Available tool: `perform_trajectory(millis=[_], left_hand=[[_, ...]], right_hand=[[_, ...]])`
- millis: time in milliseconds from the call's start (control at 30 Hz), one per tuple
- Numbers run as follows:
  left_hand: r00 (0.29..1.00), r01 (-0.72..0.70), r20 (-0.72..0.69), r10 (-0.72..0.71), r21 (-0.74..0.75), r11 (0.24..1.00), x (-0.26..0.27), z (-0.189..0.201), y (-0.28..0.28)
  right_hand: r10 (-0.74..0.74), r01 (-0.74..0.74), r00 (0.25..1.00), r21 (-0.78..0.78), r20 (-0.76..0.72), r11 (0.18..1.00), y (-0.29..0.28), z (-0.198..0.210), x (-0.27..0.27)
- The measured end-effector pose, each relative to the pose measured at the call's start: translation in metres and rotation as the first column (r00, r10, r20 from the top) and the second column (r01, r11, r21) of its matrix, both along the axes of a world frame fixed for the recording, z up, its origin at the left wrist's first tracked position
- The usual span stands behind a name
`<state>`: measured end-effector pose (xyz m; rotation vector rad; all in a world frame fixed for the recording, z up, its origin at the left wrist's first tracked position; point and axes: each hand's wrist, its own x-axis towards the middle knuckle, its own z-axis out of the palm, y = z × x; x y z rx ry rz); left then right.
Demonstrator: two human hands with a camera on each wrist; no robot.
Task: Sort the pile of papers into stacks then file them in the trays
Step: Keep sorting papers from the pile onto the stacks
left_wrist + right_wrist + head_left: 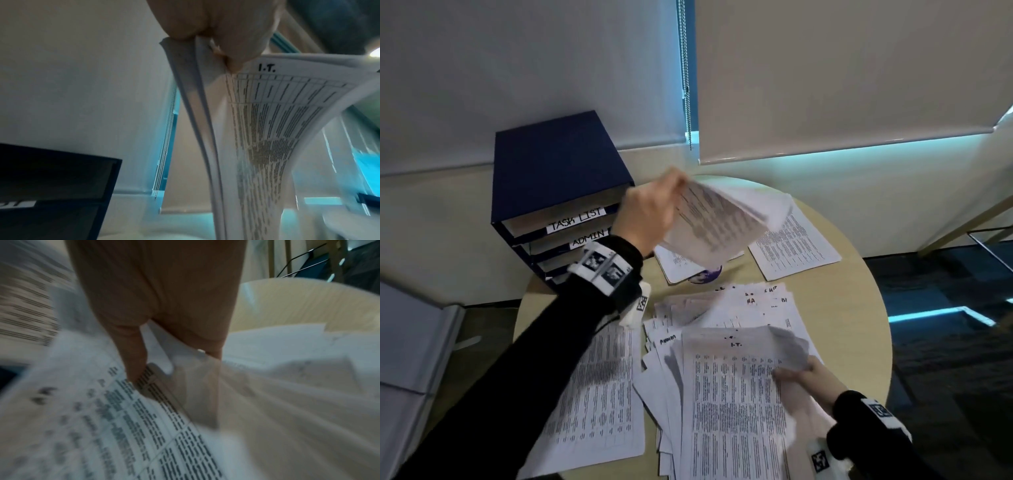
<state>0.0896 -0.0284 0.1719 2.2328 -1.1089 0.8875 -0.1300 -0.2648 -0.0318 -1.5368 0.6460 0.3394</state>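
Head view: left hand (650, 212) fingers pinching I.T. sheaf (717, 226) aloft | right hand (813, 377) fingers pinching top sheet (736, 370) of pile (709, 308) below | three stacks (599, 394) on desk (852, 308) | trays (558, 192) beyond left fingers, filing apparently not begun

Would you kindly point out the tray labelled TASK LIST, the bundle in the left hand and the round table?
TASK LIST tray (576, 219), head view, on its white label.
Bundle in the left hand (717, 226), head view, on the printed top sheet.
Round table (859, 301), head view, on bare wood at its right side.
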Motion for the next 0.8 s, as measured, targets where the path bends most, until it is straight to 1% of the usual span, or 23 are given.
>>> perform_trajectory(millis=[33, 67, 100, 133, 167, 200, 233, 300, 367, 433, 500, 533, 567, 600, 633, 700, 733, 800], left_hand=[[0.998, -0.037, -0.047, 0.031, -0.123, 0.992, 0.004, 0.013, 0.006], [0.991, -0.085, -0.115, 0.062, -0.215, 0.973, 0.009, 0.022, 0.014], [0.974, -0.13, -0.215, 0.072, -0.266, 0.955, 0.015, 0.03, 0.022], [0.942, -0.169, -0.327, 0.078, -0.259, 0.951, 0.023, 0.032, 0.031], [0.895, -0.199, -0.436, 0.092, -0.207, 0.958, 0.031, 0.031, 0.038], [0.832, -0.214, -0.543, 0.111, -0.131, 0.968, 0.039, 0.024, 0.045], [0.758, -0.198, -0.642, 0.117, -0.056, 0.979, 0.047, 0.015, 0.05], [0.615, -0.077, -0.782, 0.1, 0.067, 0.995, 0.053, -0.009, 0.054], [0.523, 0.091, -0.842, 0.135, 0.212, 0.973, 0.047, -0.039, 0.051], [0.467, 0.205, -0.86, 0.205, 0.331, 0.921, 0.033, -0.074, 0.04], [0.418, 0.278, -0.879, 0.23, 0.365, 0.889, 0.019, -0.108, 0.026], [0.392, 0.301, -0.889, 0.235, 0.366, 0.88, 0.012, -0.124, 0.019], [0.385, 0.32, -0.89, 0.243, 0.376, 0.87, 0.005, -0.136, 0.012], [0.396, 0.331, -0.885, 0.246, 0.387, 0.86, -0.003, -0.146, 0.006], [0.417, 0.326, -0.872, 0.255, 0.406, 0.854, -0.008, -0.156, 0.001], [0.463, 0.265, -0.834, 0.299, 0.453, 0.851, -0.021, -0.168, -0.007], [0.497, 0.229, -0.808, 0.316, 0.473, 0.851, -0.025, -0.174, -0.008], [0.555, 0.15, -0.76, 0.339, 0.492, 0.857, -0.032, -0.183, -0.008]], right_hand=[[-0.006, 0.003, 0.999, 0.064, 0.048, 0.998, -0.004, 0.007, -0.003], [0.003, -0.013, 0.996, 0.116, 0.09, 0.993, -0.009, 0.016, -0.006], [0.015, -0.034, 0.992, 0.152, 0.121, 0.988, -0.013, 0.026, -0.008], [0.025, -0.049, 0.99, 0.173, 0.137, 0.984, -0.019, 0.035, -0.01], [0.032, -0.059, 0.989, 0.184, 0.147, 0.981, -0.024, 0.044, -0.011], [0.038, -0.065, 0.988, 0.185, 0.149, 0.981, -0.031, 0.051, -0.011], [0.047, -0.074, 0.988, 0.183, 0.148, 0.98, -0.037, 0.058, -0.011], [0.076, -0.102, 0.987, 0.185, 0.141, 0.977, -0.047, 0.066, -0.01], [0.107, -0.129, 0.986, 0.176, 0.129, 0.976, -0.051, 0.07, -0.007], [0.135, -0.151, 0.984, 0.142, 0.115, 0.978, -0.046, 0.071, 0.001], [0.163, -0.171, 0.982, 0.095, 0.092, 0.981, -0.035, 0.066, 0.011], [0.182, -0.186, 0.98, 0.044, 0.08, 0.982, -0.029, 0.062, 0.015], [0.193, -0.192, 0.979, -0.02, 0.061, 0.981, -0.023, 0.056, 0.019], [0.196, -0.192, 0.98, -0.078, 0.045, 0.978, -0.016, 0.049, 0.023], [0.189, -0.184, 0.982, -0.119, 0.03, 0.976, -0.008, 0.042, 0.027], [0.208, -0.204, 0.978, -0.188, 0.004, 0.961, 0.004, 0.032, 0.031], [0.219, -0.216, 0.976, -0.204, -0.005, 0.955, 0.008, 0.027, 0.031], [0.151, -0.144, 0.988, -0.149, 0.033, 0.978, 0.017, 0.025, 0.03]])
